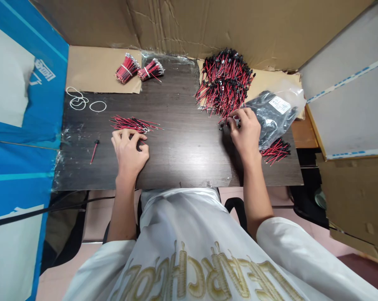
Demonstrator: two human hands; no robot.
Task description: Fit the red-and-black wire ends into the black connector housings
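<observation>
My left hand (131, 151) rests on the dark table at the near edge of a loose bunch of red and black wires (133, 123). Its fingers are curled, and a bit of red wire (141, 142) shows between thumb and forefinger. At the front of a big heap of red wires with black connectors (225, 81), my right hand (248, 128) has thumb and fingers closed in a pinch. What it pinches is mostly hidden by the fingers. A small black piece (220, 126) lies by its fingertips.
Two banded wire bundles (126, 69) lie at the back left. Several white rubber bands (98, 106) and a single wire with a black connector (95, 151) are at left. A clear bag of black parts (270, 115) and more wires (276, 151) lie at right. Cardboard walls (189, 29) enclose the table (182, 161).
</observation>
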